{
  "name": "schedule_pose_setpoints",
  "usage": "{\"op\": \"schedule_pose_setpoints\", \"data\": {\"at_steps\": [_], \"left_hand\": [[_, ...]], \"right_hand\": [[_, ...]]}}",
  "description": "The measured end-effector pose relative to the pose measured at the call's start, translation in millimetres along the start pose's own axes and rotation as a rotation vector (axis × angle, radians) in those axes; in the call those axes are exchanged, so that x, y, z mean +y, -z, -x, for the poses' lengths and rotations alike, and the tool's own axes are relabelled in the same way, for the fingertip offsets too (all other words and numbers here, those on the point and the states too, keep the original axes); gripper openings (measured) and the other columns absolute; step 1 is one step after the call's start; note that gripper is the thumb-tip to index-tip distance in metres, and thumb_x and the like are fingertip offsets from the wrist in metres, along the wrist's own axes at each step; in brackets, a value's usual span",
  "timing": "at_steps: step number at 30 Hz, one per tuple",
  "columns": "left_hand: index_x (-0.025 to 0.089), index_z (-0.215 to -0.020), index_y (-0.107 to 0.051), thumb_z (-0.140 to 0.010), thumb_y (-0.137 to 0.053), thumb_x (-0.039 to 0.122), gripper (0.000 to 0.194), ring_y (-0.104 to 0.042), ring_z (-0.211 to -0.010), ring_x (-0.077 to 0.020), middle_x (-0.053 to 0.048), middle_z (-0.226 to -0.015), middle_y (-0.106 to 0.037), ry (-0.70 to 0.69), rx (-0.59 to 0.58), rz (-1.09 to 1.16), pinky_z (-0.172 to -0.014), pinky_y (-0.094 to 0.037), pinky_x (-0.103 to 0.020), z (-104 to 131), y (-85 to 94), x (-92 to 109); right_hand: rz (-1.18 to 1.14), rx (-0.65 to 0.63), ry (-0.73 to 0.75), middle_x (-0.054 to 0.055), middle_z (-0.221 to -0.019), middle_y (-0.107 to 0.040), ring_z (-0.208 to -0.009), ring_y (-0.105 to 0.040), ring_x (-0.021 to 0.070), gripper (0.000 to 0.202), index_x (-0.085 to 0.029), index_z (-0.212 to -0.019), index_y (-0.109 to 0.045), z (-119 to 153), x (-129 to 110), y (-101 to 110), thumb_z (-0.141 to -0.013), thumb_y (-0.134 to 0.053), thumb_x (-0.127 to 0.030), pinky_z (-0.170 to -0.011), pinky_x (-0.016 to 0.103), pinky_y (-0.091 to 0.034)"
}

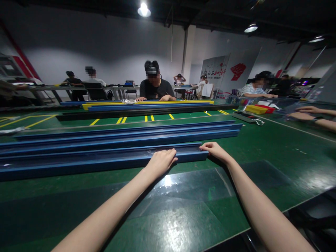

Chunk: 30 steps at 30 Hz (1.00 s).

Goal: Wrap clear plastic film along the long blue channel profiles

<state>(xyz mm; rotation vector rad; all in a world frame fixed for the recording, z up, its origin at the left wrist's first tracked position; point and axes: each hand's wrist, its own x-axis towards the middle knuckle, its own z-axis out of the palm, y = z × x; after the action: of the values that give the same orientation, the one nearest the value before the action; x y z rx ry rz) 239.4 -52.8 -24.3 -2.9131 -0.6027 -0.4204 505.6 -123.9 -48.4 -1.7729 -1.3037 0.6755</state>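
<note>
A long blue U-shaped channel (pixel 105 163) lies across the green table, its open side up, with a clear strip visible inside. My left hand (pixel 163 161) is curled over its near wall, close to the right end; the fingertips reach into the trough and are partly hidden. At that same end, my right hand (pixel 214 151) has its fingers bent together and gripping the channel's tip. Whether those fingers also pinch the clear strip cannot be made out. In front of the channel, clear plastic sheets (pixel 183 185) lie flat beneath my forearms.
More blue channels (pixel 126 138) lie parallel just behind. Farther back are a black channel (pixel 147 112) and yellow ones (pixel 183 102), where a person in black sits (pixel 156 87). To the right are a yellow tray (pixel 256 110), a grey device (pixel 245 117) and another person's hands (pixel 301 113).
</note>
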Motion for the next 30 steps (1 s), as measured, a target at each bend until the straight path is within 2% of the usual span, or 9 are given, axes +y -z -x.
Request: {"op": "schedule_pose_setpoints", "data": {"at_steps": [8, 15, 20, 25, 30], "left_hand": [[0.017, -0.091, -0.046, -0.088, -0.033, 0.032, 0.020, -0.058, -0.078, -0.0170, -0.004, -0.086, -0.061, 0.002, -0.014, -0.016, -0.063, -0.043, -0.025, 0, 2.0, 1], [0.018, -0.102, -0.047, -0.088, -0.032, 0.032, 0.025, -0.056, -0.086, -0.0175, -0.006, -0.099, -0.060, 0.006, -0.002, 0.008, -0.069, -0.044, -0.027, 0, -0.4, 0], [0.017, -0.104, -0.047, -0.088, -0.031, 0.031, 0.027, -0.055, -0.086, -0.0177, -0.006, -0.098, -0.060, 0.010, 0.002, 0.000, -0.069, -0.043, -0.027, -1, 0.2, 1], [0.016, -0.097, -0.049, -0.088, -0.030, 0.032, 0.026, -0.054, -0.082, -0.0181, -0.007, -0.093, -0.059, -0.009, 0.076, -0.033, -0.067, -0.041, -0.028, 2, -4.5, 2], [0.016, -0.084, -0.050, -0.088, -0.025, 0.032, 0.030, -0.052, -0.072, -0.0182, -0.006, -0.078, -0.057, -0.004, 0.146, -0.128, -0.062, -0.037, -0.030, 5, -8.5, 4]], "right_hand": [[0.003, 0.006, 0.007, -0.002, -0.051, -0.046, -0.047, -0.037, 0.0070, 0.033, -0.014, -0.062, -0.058, 1, 0, 0, -0.063, -0.057, -0.047, -0.046, 0.022, -0.027], [0.010, -0.005, 0.008, -0.002, -0.053, -0.048, -0.048, -0.038, 0.0076, 0.034, -0.014, -0.063, -0.058, 0, 1, 0, -0.064, -0.056, -0.048, -0.046, 0.022, -0.027], [0.016, -0.002, 0.011, -0.002, -0.053, -0.048, -0.048, -0.038, 0.0078, 0.034, -0.015, -0.064, -0.059, 0, 0, 0, -0.064, -0.056, -0.049, -0.047, 0.022, -0.028], [0.025, 0.001, 0.013, -0.002, -0.052, -0.049, -0.048, -0.038, 0.0079, 0.036, -0.015, -0.063, -0.058, 2, -3, 0, -0.063, -0.056, -0.051, -0.047, 0.022, -0.028], [0.011, 0.007, 0.015, -0.003, -0.051, -0.048, -0.046, -0.037, 0.0071, 0.035, -0.015, -0.062, -0.058, 3, -5, -1, -0.062, -0.057, -0.050, -0.046, 0.022, -0.027]]}}
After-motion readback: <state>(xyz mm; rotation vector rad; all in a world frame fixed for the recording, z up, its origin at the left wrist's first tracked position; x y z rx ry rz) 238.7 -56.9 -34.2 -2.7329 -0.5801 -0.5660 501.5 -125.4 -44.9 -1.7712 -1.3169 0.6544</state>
